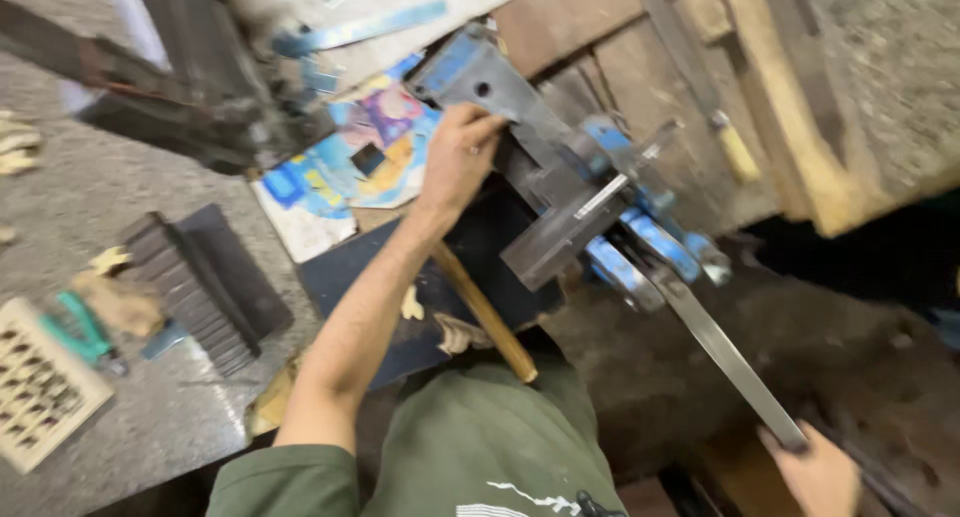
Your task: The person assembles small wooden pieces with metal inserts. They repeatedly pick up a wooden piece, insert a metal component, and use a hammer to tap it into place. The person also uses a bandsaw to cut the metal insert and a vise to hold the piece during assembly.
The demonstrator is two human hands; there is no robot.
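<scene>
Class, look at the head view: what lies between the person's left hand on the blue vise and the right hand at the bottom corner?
In the head view, between the left hand and right hand lie the blue vise and the long metal strip the right hand grips.

Olive-green short-sleeve tee, sleeve ends above the elbow on the left arm. White graphic on the chest, only partly in frame at the bottom edge, next to a small dark clip-like item there. Forearms bare, no watch or wristband. Left hand [458, 157] and right hand [822, 474] both bare: no gloves, no visible rings.
</scene>
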